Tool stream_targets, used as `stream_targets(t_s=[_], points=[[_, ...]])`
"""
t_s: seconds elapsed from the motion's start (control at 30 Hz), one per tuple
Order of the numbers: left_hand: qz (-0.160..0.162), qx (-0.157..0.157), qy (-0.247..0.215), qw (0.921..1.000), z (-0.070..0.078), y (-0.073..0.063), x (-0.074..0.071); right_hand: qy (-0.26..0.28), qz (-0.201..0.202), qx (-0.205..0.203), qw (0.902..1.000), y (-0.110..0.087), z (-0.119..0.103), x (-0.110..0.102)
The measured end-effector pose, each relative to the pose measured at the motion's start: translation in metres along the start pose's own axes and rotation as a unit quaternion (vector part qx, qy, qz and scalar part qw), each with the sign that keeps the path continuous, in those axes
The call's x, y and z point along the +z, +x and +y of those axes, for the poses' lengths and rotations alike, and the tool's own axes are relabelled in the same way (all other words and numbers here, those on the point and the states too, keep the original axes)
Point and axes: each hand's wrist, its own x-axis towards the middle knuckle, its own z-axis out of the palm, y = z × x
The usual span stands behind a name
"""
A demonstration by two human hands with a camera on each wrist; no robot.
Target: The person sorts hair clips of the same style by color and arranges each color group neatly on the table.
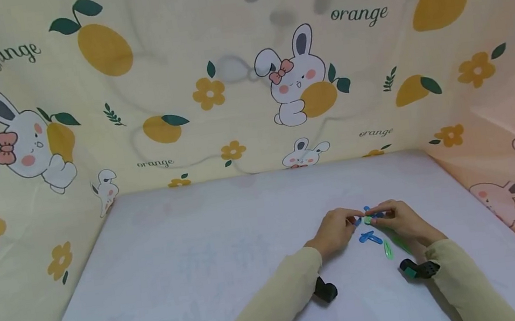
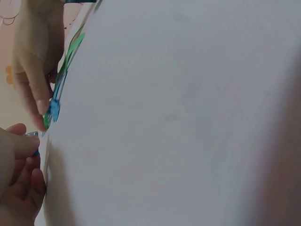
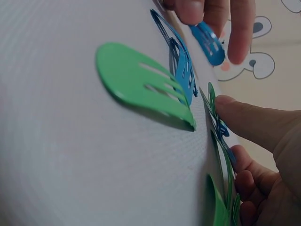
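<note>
My left hand (image 1: 335, 234) pinches a blue snap hair clip (image 3: 207, 43) between thumb and finger, just above the table. Close beside it, my right hand (image 1: 404, 222) has thumb and forefinger at a small green hair clip (image 1: 367, 220), its other fingers curled under. More blue clips lie by the right fingertips, partly hidden by that hand. Nearer to me, a few blue hair clips (image 1: 370, 237) lie crossed over each other. A green hair clip (image 3: 136, 80) rests beside them, large in the right wrist view, and another green clip (image 1: 401, 242) lies beneath the right hand.
The white table (image 1: 180, 279) spreads far to the left of the hands. A cloth (image 1: 229, 23) printed with rabbits and oranges hangs behind the table and along both sides. Black wrist cameras (image 1: 325, 290) sit at both cuffs, low over the tabletop.
</note>
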Motion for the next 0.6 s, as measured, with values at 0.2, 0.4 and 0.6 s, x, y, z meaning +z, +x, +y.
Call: stream_targets(t_s=[0.2, 0.4, 0.6], points=[[0.016, -0.006, -0.061, 0.9980, -0.006, 0.001, -0.004, -0.001, -0.001, -0.005, 1.0000, -0.004, -0.005, 0.000], [0.016, -0.007, -0.100, 0.9948, -0.003, -0.002, -0.013, 0.001, 0.001, -0.006, 1.0000, -0.003, -0.007, -0.001], [0.012, -0.025, -0.118, 0.9927, -0.001, -0.002, -0.015, -0.001, -0.003, -0.008, 1.0000, -0.003, -0.005, 0.000]])
